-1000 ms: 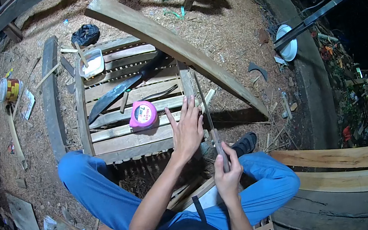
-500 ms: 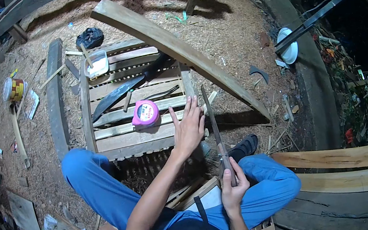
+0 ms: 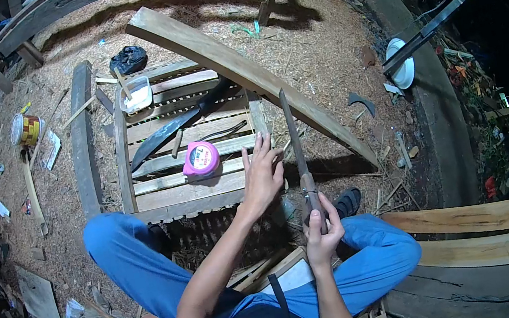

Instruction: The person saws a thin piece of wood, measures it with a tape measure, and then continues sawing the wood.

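Note:
My left hand [image 3: 262, 178] lies on the right end of a low slatted wooden stand [image 3: 129, 193], fingers stretched out over a pale wooden strip [image 3: 229, 166]. In my right hand [image 3: 322, 232] is a knife with a long narrow blade [image 3: 294, 132] and a wooden handle; its tip points away from me, just right of the stand. A pink tape measure [image 3: 202, 159] sits left of my left hand. Behind it lie a large dark-bladed machete [image 3: 163, 137], a small wooden-handled tool [image 3: 177, 143] and a thin curved dark tool [image 3: 226, 130].
A thick plank [image 3: 240, 70] slants across the stand's far right corner. A plastic tub [image 3: 138, 96] and black bag [image 3: 129, 59] are at the back left. Long boards [image 3: 479, 215] lie at my right. A beam [image 3: 85, 140] and a paint can [image 3: 27, 129] are to the left.
My right hand has brought the knife slightly forward, its tip swinging a little to the right and away. My left hand stays on the strip, its fingers a bit shifted.

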Demonstrator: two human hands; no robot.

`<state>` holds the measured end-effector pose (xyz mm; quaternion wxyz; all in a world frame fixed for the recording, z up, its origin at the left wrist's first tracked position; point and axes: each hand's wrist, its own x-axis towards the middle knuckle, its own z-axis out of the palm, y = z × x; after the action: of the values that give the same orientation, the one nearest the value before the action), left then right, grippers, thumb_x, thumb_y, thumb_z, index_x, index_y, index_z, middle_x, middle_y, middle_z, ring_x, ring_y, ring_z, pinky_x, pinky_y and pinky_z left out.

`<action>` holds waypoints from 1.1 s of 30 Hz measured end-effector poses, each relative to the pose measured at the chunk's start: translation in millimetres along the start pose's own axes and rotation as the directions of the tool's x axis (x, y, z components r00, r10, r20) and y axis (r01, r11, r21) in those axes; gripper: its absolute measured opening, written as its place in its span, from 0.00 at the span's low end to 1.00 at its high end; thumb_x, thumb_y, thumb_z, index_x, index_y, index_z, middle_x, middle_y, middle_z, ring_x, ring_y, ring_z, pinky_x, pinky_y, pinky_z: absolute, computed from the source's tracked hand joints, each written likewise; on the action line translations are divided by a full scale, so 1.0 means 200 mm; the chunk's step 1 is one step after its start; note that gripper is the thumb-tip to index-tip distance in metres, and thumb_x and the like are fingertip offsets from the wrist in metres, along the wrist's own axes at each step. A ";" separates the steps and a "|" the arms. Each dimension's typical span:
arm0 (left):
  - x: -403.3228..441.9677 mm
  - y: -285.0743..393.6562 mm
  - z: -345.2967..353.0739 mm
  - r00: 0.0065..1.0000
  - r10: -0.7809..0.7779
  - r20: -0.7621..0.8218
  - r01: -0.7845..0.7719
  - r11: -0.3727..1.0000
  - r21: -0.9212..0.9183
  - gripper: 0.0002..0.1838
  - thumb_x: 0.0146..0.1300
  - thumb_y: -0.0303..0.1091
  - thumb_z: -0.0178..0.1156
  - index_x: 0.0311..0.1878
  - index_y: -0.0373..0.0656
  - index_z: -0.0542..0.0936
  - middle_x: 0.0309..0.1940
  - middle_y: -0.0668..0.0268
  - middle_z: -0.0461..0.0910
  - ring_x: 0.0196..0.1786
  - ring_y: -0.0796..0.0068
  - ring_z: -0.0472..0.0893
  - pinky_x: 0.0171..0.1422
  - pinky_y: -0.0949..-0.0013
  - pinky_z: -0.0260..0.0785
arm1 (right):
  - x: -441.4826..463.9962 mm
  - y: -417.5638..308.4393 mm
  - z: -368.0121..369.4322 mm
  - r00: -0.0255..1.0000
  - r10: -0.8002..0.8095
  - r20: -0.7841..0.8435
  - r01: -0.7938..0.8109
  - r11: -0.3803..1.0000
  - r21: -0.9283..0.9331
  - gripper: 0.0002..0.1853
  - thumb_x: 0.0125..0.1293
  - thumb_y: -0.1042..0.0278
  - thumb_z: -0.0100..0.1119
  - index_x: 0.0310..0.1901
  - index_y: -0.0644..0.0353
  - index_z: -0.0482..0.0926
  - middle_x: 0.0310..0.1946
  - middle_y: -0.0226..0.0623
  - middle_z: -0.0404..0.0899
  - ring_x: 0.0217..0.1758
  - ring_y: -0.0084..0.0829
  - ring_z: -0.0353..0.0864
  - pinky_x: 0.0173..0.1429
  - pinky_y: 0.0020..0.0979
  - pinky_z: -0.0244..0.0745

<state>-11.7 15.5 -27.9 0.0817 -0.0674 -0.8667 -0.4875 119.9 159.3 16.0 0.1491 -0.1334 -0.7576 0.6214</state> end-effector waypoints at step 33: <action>-0.14 0.05 -0.11 0.996 0.089 -0.017 -0.081 0.959 0.270 0.15 0.69 0.28 0.66 0.57 0.38 0.80 0.47 0.52 0.78 0.53 0.48 0.80 0.59 0.49 0.74 | -0.05 -0.03 -0.12 0.995 0.057 0.088 -0.051 0.996 -0.072 0.22 0.75 0.69 0.62 0.66 0.71 0.80 0.57 0.47 0.86 0.49 0.29 0.87 0.54 0.32 0.82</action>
<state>19.4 -0.1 -14.2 0.1235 -0.0859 -0.9199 -0.3621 138.7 176.6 25.7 0.0934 -0.1309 -0.7808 0.6038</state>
